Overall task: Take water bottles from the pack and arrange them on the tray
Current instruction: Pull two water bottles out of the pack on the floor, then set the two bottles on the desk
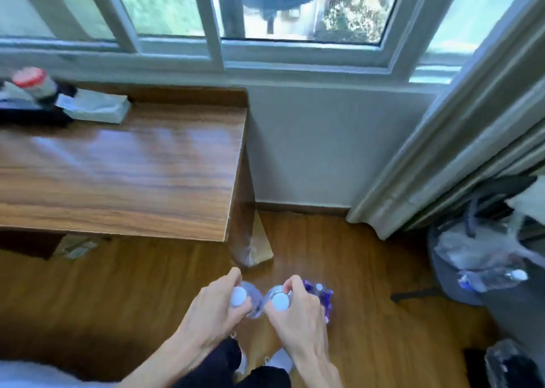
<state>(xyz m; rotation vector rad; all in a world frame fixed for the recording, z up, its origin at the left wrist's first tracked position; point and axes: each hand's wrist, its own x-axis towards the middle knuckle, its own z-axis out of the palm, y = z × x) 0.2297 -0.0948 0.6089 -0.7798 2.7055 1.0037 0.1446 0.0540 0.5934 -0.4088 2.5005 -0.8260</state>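
My left hand (213,308) grips a clear water bottle (250,296) with a white cap by its neck, held upright over the wooden floor. My right hand (298,314) grips a second clear, white-capped bottle (278,297) the same way, right beside the first. Just right of my right hand, the pack (323,295) of bottles in purple-printed plastic wrap stands on the floor, with one more white cap showing. No tray is in view.
A wooden desk (132,166) fills the left, its corner just above my hands. At its back left lie a red-capped jar (34,82) and a white box (94,106). A grey bin (477,258) with plastic waste stands at the right, below a window and curtain.
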